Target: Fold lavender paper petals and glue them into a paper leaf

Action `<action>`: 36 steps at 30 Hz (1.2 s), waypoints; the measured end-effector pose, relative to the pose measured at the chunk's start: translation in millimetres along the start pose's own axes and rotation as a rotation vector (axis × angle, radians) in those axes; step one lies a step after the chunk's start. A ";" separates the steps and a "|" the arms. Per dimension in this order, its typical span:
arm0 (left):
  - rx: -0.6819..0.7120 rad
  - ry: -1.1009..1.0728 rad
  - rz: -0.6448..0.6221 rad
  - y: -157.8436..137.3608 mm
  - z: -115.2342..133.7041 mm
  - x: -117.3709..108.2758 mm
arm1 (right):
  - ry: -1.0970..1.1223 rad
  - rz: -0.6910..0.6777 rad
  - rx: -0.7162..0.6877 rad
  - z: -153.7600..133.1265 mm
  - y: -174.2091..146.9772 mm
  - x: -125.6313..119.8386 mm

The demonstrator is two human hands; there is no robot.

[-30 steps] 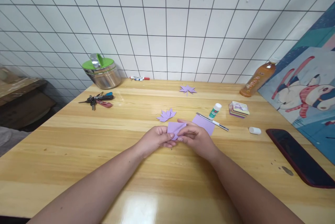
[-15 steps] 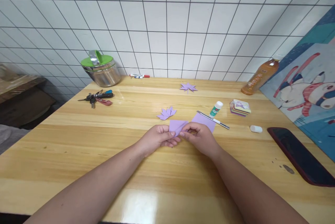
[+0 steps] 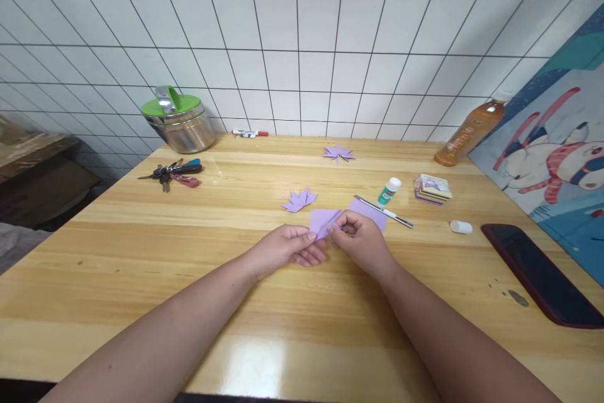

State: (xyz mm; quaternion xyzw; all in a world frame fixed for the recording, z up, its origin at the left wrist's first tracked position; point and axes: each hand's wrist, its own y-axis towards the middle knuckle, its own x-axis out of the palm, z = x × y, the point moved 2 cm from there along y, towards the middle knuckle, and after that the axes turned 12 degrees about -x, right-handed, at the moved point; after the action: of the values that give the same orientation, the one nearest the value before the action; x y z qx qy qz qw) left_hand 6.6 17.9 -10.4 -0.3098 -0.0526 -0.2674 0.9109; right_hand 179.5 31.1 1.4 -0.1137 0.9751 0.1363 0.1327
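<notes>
A small piece of purple paper (image 3: 321,219), partly folded along a slanting line, is held between both hands. My left hand (image 3: 295,244) pinches its lower left corner between thumb and fingers. On the other side, my right hand (image 3: 358,234) grips the right edge near the fold, with the fingers curled. Just beyond the hands lies a folded purple paper leaf (image 3: 300,200). Behind my right hand rests a flat purple sheet (image 3: 375,213), and a slim silver pen-like tool (image 3: 387,213) lies across it.
A glue stick (image 3: 389,191), a stack of coloured paper (image 3: 431,189), a white cap (image 3: 461,227) and a phone (image 3: 542,274) lie to the right. Farther back are another paper leaf (image 3: 338,153), a bottle (image 3: 472,132), markers (image 3: 250,134), keys (image 3: 172,173) and a green-lidded steel pot (image 3: 179,123).
The right hand has lifted and folded the paper's right side a little further over. Its fingers have shifted slightly up and right, while the left hand keeps its pinch.
</notes>
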 end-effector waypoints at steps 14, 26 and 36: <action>-0.006 0.063 0.065 -0.4 3.4 4.8 | -0.159 0.073 -0.012 -10.3 -0.6 1.7; -0.031 -0.119 0.011 -0.6 4.6 -2.5 | -0.117 0.088 -0.001 -3.8 0.2 0.3; 0.022 0.015 0.121 2.1 -0.8 3.6 | -0.172 0.108 -0.024 -6.9 0.3 0.4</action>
State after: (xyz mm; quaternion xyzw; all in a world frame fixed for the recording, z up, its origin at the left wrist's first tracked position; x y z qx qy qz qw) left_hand 10.7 17.1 -11.2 -0.3004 -0.0301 -0.2136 0.9291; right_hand 177.5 29.3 7.8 -0.0506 0.9631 0.1642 0.2070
